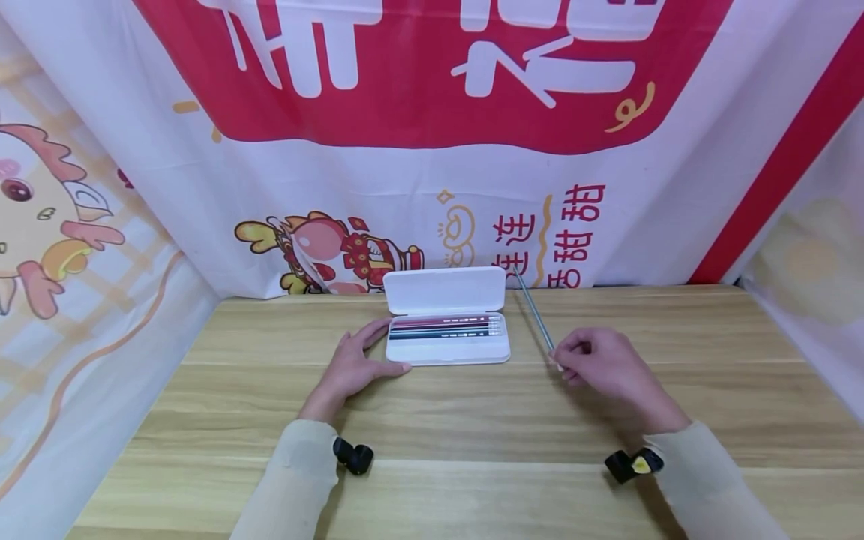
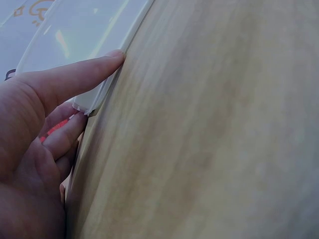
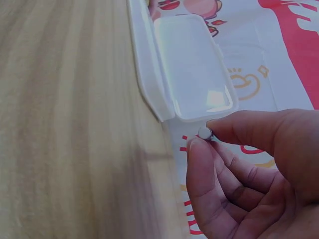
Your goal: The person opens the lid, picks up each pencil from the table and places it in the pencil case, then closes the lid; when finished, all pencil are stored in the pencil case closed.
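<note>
A white pencil case (image 1: 448, 352) lies with its lid (image 1: 445, 291) raised at the back. Several dark and reddish pencils (image 1: 439, 328) lie side by side inside it, white ends to the right. My left hand (image 1: 352, 365) holds the case's left end, thumb along the front edge and fingers at the left side; the left wrist view shows the thumb (image 2: 75, 79) against the case wall. To the right of the case, my right hand (image 1: 601, 361) pinches a greenish-grey pencil (image 1: 533, 307) near its close end, with the pencil slanting up and away. Its round, pale end (image 3: 205, 133) shows between thumb and forefinger.
The wooden table (image 1: 459, 435) meets a white and red printed cloth (image 1: 418, 180) just behind the case. Another printed cloth (image 1: 74, 300) hangs along the left side. A black wrist camera (image 1: 353, 456) sits on the left sleeve, another (image 1: 633, 465) on the right.
</note>
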The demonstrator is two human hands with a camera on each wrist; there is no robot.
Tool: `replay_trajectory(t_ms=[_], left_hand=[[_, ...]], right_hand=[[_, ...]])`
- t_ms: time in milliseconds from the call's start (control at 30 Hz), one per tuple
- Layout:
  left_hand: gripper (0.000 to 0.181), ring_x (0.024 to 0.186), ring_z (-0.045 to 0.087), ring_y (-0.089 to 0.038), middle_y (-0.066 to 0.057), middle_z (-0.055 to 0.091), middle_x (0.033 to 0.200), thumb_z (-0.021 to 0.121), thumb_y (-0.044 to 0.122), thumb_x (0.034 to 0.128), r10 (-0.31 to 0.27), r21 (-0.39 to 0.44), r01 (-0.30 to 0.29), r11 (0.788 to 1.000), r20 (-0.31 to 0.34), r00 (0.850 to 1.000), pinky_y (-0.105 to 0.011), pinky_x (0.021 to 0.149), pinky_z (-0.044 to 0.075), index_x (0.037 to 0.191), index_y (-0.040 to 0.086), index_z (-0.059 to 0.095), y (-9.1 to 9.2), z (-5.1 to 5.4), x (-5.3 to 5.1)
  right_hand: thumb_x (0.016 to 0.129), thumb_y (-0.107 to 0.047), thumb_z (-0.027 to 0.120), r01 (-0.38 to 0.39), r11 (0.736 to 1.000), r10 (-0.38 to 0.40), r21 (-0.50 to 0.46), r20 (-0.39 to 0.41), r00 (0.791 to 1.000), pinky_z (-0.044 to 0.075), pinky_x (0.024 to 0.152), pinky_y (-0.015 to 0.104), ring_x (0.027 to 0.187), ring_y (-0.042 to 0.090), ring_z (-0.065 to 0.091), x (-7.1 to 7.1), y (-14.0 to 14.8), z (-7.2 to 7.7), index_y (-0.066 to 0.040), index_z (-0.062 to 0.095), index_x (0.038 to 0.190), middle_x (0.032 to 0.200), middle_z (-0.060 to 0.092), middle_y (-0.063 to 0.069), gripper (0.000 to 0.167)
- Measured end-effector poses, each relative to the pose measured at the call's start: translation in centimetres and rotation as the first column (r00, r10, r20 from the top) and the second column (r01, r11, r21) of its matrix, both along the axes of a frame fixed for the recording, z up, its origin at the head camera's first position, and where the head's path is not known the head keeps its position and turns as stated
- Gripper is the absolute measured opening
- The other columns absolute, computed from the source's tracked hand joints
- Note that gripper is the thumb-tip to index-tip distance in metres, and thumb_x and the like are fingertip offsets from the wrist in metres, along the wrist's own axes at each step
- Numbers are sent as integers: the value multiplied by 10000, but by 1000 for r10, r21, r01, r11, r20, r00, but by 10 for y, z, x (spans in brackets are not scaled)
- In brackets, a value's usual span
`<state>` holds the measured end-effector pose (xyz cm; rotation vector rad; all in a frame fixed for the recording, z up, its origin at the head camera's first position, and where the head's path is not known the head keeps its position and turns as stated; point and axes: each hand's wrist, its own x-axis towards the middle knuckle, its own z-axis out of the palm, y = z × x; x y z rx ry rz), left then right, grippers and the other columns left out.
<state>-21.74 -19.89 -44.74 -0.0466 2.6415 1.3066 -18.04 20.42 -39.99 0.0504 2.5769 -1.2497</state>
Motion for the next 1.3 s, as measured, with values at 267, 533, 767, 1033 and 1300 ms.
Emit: replay_trajectory(t_ms=[267, 533, 767, 1033, 1300], left_hand=[[921, 1697, 8, -420, 12, 373, 1763, 927, 430, 836, 4, -6, -4, 1000, 13, 1000, -728, 1341, -7, 1628, 371, 460, 0, 0, 1], [916, 1697, 8, -417, 16, 376, 1761, 930, 417, 836, 12, 3, -12, 1000, 19, 1000, -731, 1339, -10, 1625, 372, 465, 0, 0, 3], [913, 1698, 6, -412, 13, 372, 1764, 927, 417, 839, 12, 8, -12, 1000, 19, 1000, -730, 1339, -16, 1624, 371, 465, -1, -1, 3], [922, 1696, 37, -413, 8, 374, 1763, 934, 413, 830, 9, 8, -9, 1000, 14, 1000, -724, 1341, -20, 1624, 362, 468, -1, 0, 3], [938, 1696, 7, -426, 14, 383, 1756, 938, 422, 827, 9, 10, -10, 1000, 20, 1000, -728, 1337, -25, 1631, 355, 459, 0, 2, 1]], right_hand=[[1070, -275, 692, 44, 999, -44, -1, -42, 998, 654, 755, 310, 875, 226, 686, 2, 2, 11, -59, 731, 1191, 1004, 733, 107, 250], [1065, -267, 701, 41, 999, -40, 1, -71, 997, 668, 801, 319, 885, 220, 701, 3, 1, 17, -73, 736, 1188, 1041, 742, 113, 231], [1066, -253, 700, 30, 1000, -31, -4, -84, 996, 679, 828, 358, 884, 219, 703, 5, -1, 19, -69, 731, 1191, 1046, 745, 116, 225], [1075, -237, 680, -3, 1000, 1, -25, -103, 995, 676, 827, 371, 900, 231, 693, 6, -3, 20, -57, 721, 1208, 1050, 743, 126, 227], [1078, -248, 673, -53, 998, 49, -26, -138, 989, 636, 758, 336, 892, 253, 661, 4, -3, 16, -78, 710, 1193, 1036, 730, 121, 209]])
